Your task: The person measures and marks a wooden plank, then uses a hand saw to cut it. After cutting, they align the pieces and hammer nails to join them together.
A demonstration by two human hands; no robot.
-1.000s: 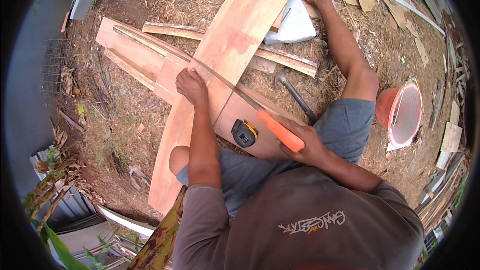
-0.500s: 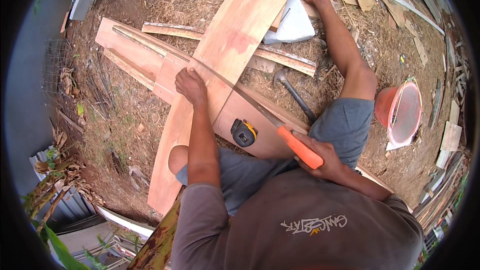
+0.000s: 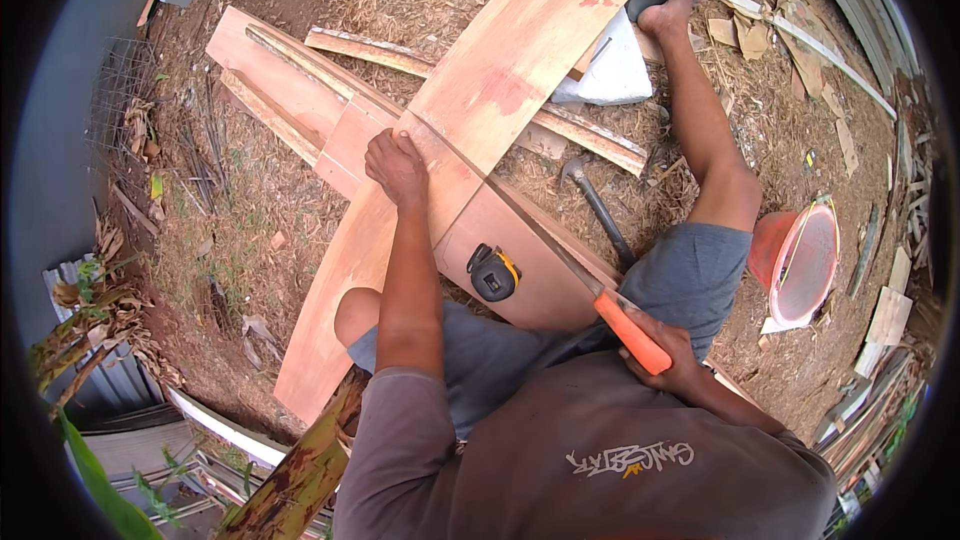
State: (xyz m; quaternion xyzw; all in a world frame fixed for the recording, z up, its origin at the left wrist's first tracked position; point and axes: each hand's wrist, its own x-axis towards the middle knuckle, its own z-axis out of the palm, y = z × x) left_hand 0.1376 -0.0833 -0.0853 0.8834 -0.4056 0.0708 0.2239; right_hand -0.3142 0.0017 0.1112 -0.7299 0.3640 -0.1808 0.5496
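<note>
My right hand (image 3: 672, 348) is closed round the orange handle of a handsaw (image 3: 545, 240). Its blade runs up and leftward, lying across a long plywood board (image 3: 505, 75) along a dark line. My left hand (image 3: 398, 168) presses on the board's left edge beside that line, fingers bent over it. Beneath, a second reddish wooden panel (image 3: 270, 60) with strips along its edges crosses at an angle. A black and yellow tape measure (image 3: 493, 273) lies on this lower panel, between my forearms. The blade's far end is hard to make out by my left hand.
A hammer (image 3: 600, 215) lies on the ground beside my right thigh. Farther right stands an orange bucket (image 3: 785, 255). A white block (image 3: 620, 70) and rough wood strips (image 3: 590, 135) lie beyond the board, near my sandalled foot (image 3: 670, 5). A plant stem (image 3: 295, 485) rises at lower left.
My right hand has drawn the saw back toward my body, down and to the right. The left hand keeps its place on the board; the whole view has shifted slightly.
</note>
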